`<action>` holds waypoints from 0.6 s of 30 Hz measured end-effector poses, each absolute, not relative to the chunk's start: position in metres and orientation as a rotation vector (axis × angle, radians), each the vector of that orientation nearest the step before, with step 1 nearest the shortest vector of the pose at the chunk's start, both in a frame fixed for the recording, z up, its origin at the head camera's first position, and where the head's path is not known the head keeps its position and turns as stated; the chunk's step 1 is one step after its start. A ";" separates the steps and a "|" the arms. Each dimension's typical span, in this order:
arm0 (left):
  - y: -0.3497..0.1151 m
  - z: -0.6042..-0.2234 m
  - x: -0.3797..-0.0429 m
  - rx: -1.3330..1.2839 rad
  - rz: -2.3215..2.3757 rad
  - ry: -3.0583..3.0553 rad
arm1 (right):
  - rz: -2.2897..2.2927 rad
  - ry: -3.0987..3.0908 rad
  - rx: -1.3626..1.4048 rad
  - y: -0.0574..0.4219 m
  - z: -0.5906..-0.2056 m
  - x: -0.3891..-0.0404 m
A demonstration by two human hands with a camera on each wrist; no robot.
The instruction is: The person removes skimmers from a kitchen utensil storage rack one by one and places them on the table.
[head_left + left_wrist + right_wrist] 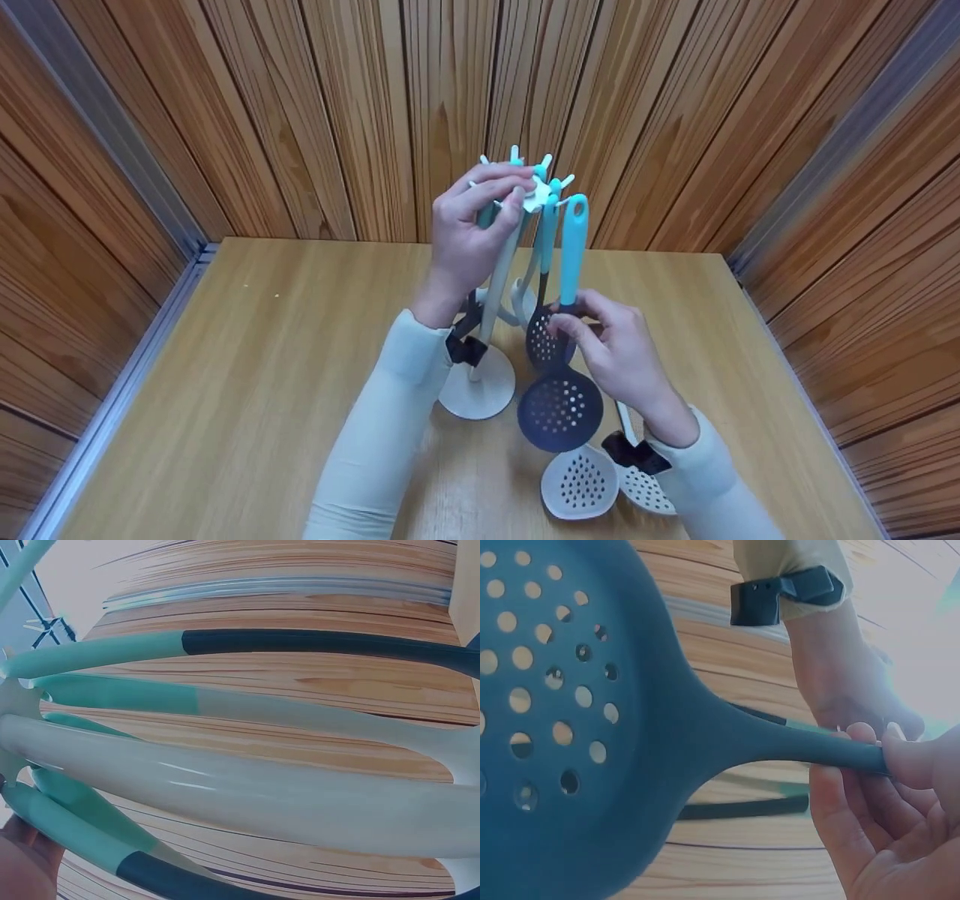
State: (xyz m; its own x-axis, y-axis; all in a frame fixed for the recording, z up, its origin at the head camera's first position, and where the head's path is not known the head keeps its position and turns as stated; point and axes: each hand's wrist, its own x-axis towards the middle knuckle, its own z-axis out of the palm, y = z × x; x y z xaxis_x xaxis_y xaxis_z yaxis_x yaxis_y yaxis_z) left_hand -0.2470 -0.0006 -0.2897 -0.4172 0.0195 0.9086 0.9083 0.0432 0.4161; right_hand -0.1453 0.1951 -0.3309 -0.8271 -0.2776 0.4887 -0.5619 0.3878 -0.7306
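Note:
My left hand [480, 217] holds the hooked top of a white utensil rack [499, 289], its fingers over the hub and thumb at the near side. Between thumb and fingers, my right hand [619, 349] pinches the neck of a dark slotted skimmer [561, 411] with a turquoise handle. The skimmer hangs bowl down, and the handle's holed end is right by a rack hook. The right wrist view shows the skimmer's perforated bowl [547, 682] large and my right hand [889, 817] at its neck. Other turquoise-handled utensils [120, 694] hang around the rack's pole [225, 787].
Two light perforated utensils lie on the wooden table near its front: a broad slotted turner [580, 484] and another piece [646, 491] partly behind my right wrist. The rack's round base [480, 397] stands mid-table. Wood-panelled walls [360, 112] enclose the table at the back and sides.

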 end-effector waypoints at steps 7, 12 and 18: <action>0.001 -0.291 -0.247 -0.939 -1.492 -1.571 | 1.378 -2.374 0.645 0.216 -0.335 -0.146; 0.000 -0.292 -0.247 -0.947 -1.496 -1.563 | 1.386 -2.417 0.533 0.232 -0.338 -0.145; 0.001 -0.292 -0.248 -0.965 -1.494 -1.547 | 1.381 -2.442 0.454 0.251 -0.347 -0.148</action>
